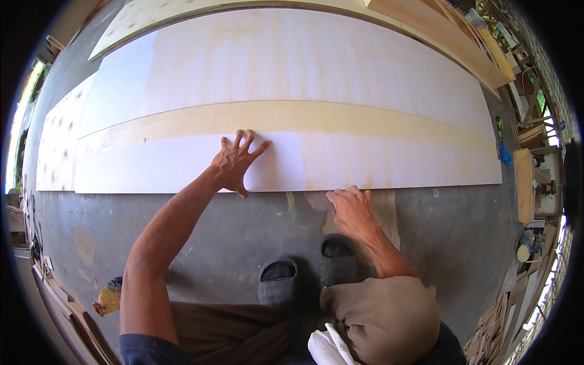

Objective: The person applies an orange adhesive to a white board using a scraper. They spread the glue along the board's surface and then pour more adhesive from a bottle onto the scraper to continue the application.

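A long white sheet (182,165) lies along the near side of a wide panel on the floor, its right part stained with yellowish streaks. My left hand (234,164) rests on it with fingers spread, its thumb at the near edge. Beyond it runs a tan strip (255,115), then a larger white, streaked surface (304,58). My right hand (351,208) is at the sheet's near edge, right of the left hand, its fingers curled in. Whatever those fingers hold, if anything, is hidden.
Dark sandals (278,283) are on my feet on the grey floor (243,237). Speckled boards (61,143) lie at the left. Wooden boards (438,36) stand at the back right, with clutter along the right wall. A yellowish bottle-like thing (109,297) lies by my left arm.
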{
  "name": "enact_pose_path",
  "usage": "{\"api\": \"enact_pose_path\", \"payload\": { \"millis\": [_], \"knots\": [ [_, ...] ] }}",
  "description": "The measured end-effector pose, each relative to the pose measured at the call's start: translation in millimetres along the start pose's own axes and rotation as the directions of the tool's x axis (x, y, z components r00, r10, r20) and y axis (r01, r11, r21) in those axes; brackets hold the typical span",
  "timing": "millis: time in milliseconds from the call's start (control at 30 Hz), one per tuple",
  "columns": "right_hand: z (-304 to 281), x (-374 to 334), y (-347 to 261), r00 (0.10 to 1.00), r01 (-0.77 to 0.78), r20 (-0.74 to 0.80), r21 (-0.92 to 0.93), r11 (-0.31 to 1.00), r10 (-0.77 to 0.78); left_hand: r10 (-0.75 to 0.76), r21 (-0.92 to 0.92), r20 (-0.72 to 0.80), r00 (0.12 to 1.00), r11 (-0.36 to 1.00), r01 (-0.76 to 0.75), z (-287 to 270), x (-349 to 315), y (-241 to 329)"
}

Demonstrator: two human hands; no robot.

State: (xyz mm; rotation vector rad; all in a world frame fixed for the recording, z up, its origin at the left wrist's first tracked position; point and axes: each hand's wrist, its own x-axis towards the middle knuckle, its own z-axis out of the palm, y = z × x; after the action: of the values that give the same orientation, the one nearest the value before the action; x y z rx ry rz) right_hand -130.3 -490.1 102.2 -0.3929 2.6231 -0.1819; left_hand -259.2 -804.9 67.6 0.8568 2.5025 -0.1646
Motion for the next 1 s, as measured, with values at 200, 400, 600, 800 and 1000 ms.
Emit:
{"api": "enact_pose_path", "payload": {
  "millis": [200,400,600,800,1000],
  "knots": [
    [-9,30,-20,0.876,0.159,-0.472,0.090,0.983,-0.099,0.033,-0.024,-0.036,0.999,0.999,-0.034,-8,2,1],
    [27,120,-34,0.802,0.112,-0.567,-0.167,0.980,-0.188,0.086,-0.097,-0.111,0.990,0.991,-0.097,13,-6,-30],
    [42,135,-36,0.787,0.061,-0.590,-0.222,0.973,-0.184,0.053,-0.102,-0.106,0.993,0.993,-0.064,14,-16,-34],
    [43,142,-32,0.751,0.056,-0.630,-0.234,0.971,-0.196,0.016,-0.136,-0.058,0.998,0.990,-0.024,14,-12,-33],
    [47,150,-28,0.778,0.068,-0.598,-0.230,0.971,-0.196,0.030,-0.110,-0.087,0.996,0.993,-0.040,16,-12,-33]
  ]
}}
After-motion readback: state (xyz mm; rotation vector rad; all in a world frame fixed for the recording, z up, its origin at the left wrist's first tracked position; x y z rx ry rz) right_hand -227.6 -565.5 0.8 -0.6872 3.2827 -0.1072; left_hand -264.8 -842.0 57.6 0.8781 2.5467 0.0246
